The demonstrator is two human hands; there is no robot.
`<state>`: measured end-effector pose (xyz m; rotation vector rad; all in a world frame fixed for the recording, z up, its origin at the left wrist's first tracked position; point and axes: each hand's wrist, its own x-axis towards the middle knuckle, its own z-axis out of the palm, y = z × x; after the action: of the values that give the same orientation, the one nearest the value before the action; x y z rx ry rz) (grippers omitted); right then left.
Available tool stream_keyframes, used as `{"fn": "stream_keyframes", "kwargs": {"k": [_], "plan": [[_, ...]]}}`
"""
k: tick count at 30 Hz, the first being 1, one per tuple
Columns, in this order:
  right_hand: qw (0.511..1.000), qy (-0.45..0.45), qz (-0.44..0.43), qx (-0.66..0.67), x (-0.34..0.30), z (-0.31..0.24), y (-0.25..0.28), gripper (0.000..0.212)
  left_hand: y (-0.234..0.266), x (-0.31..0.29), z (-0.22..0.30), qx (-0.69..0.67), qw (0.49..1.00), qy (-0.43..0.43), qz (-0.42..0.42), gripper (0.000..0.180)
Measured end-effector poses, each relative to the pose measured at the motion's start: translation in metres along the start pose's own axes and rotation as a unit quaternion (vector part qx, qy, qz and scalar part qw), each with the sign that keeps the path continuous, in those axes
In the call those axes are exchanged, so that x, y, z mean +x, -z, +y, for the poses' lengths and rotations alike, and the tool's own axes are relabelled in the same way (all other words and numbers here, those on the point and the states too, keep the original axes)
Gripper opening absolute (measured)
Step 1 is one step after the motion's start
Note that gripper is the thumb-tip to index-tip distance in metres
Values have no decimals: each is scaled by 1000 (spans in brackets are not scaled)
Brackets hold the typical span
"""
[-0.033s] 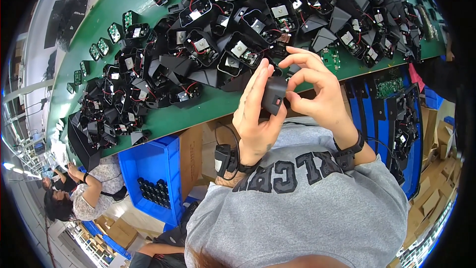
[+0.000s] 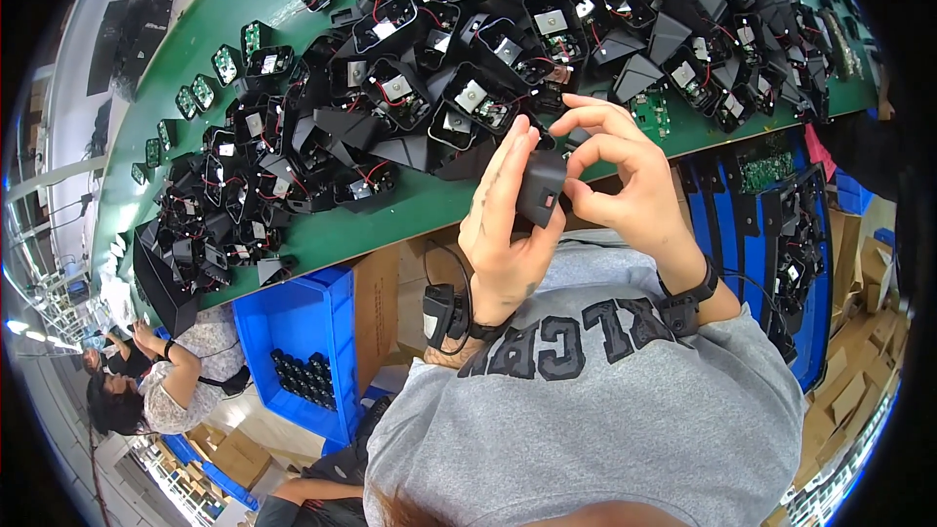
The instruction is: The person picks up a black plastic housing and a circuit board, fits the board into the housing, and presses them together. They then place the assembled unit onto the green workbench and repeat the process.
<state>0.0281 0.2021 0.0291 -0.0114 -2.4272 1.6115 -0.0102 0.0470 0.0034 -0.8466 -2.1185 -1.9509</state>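
Observation:
A small black plastic housing (image 2: 540, 189) with a little reddish opening low on its side is held up at the near edge of the table. My left hand (image 2: 496, 232) grips it between thumb and straight fingers. On its right side, my right hand (image 2: 632, 178) is closed in a pinch, thumb and index fingertips together against or just beside the housing. What that pinch holds, if anything, is hidden. Just beyond my hands lies an open black housing (image 2: 472, 98) with a silvery square part inside, one of many in a heap.
The green table (image 2: 337, 232) carries piled black housings with red wires. Green circuit boards (image 2: 203, 91) stand in a row at the left. Below the table are a blue bin (image 2: 256, 327) with small black parts and a blue rack (image 2: 815, 317) at the right. A co-worker (image 2: 176, 385) sits at the left.

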Motion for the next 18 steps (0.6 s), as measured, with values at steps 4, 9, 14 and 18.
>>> {"fn": "stream_keyframes", "kwargs": {"k": [4,9,14,18], "plan": [[998,-58,-15,17,-1,-5,1,12,2,2,0,87,993,-70,-23,57],[994,-88,-29,65,3,-6,-2,14,2,-1,0,129,985,-104,-37,63],[977,-101,-21,186,0,-2,-7,8,-3,-4,-5,21,998,-41,48,60],[973,-86,-9,213,-3,0,-10,9,-3,-6,-4,3,998,-30,48,61]]}}
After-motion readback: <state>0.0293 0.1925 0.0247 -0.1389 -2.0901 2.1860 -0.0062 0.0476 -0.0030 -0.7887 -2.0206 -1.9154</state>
